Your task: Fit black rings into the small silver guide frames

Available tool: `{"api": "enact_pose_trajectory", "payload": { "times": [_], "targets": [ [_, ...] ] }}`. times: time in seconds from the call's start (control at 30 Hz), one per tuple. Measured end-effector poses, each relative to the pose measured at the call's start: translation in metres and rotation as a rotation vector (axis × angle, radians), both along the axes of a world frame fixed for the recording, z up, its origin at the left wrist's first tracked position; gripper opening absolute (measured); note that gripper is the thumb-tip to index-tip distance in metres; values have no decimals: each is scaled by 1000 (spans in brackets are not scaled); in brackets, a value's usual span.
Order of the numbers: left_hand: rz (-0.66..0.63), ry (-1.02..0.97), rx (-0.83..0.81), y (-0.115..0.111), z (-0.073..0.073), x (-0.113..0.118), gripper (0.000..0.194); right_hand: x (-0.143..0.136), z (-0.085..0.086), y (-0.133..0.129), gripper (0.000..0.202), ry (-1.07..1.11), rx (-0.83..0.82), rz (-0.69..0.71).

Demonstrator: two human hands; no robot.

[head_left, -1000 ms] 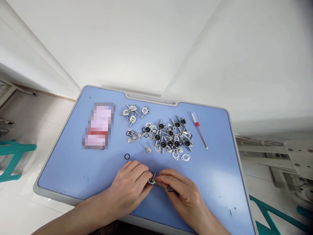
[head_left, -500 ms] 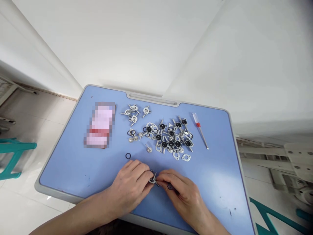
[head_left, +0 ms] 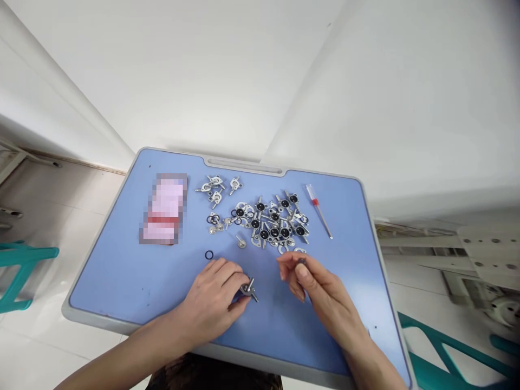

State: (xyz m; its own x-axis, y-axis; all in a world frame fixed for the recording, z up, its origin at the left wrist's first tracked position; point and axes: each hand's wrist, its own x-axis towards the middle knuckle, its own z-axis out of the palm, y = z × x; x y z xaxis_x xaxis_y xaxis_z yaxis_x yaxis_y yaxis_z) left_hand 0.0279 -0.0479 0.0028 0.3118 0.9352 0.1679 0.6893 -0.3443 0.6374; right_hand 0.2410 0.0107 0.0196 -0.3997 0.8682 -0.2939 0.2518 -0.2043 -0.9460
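Observation:
In the head view my left hand (head_left: 217,290) rests low over the table, with thumb and fingers pinched on a small metal valve (head_left: 248,288). A pin and a short pipe stick out of the valve past my fingertips. My right hand (head_left: 319,287) is raised to the right, apart from the valve. Its thumb presses a small dark piece (head_left: 301,261) against the index finger; most of that piece is hidden. Beyond my left hand lie a black O-ring (head_left: 209,254) and a round-headed metal pin (head_left: 241,243).
Several valve bodies with black discs (head_left: 274,232) lie heaped with flat metal plates behind my hands. More valves (head_left: 215,184) sit farther back. A screwdriver (head_left: 320,216) lies to the right, a pixelated phone-like object (head_left: 164,208) to the left. A wall (head_left: 195,81) borders the blue table (head_left: 114,271).
My right hand has drawn away from the valve, up and to the right, with the dark piece in it. My left hand still grips the valve. The view has shifted slightly.

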Motion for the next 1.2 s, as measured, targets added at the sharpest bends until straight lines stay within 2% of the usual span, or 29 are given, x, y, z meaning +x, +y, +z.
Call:
{"api": "enact_pose_trajectory", "payload": {
  "times": [0.13, 0.23, 0.37, 0.5, 0.67, 0.77, 0.93, 1.2],
  "targets": [
    [15, -12, 50, 1, -4, -2, 9, -1, -2, 10, 31, 192, -9, -131],
    [18, -9, 62, 3, -6, -5, 8, -4, 1, 16, 25, 296, -22, -171],
    [27, -56, -26, 7, -6, -11, 12, -9, 0, 23, 24, 418, 23, -207],
    [38, -122, -76, 11, -6, -17, 17, -13, -9, 32, 22, 412, 168, -270],
    [41, -154, -61, 14, -6, -21, 16, -20, -17, 39, 25, 388, 285, -348],
    [23, -145, -15, 16, -7, -23, 14, -26, -18, 38, 27, 433, 314, -346],
    [14, -131, 29, 19, -9, -26, 12, -30, -19, 33, 30, 470, 333, -262],
    [0, -109, 51, 23, -14, -26, 19, -34, -19, 28, 34, 499, 395, -177]
  ]
}}
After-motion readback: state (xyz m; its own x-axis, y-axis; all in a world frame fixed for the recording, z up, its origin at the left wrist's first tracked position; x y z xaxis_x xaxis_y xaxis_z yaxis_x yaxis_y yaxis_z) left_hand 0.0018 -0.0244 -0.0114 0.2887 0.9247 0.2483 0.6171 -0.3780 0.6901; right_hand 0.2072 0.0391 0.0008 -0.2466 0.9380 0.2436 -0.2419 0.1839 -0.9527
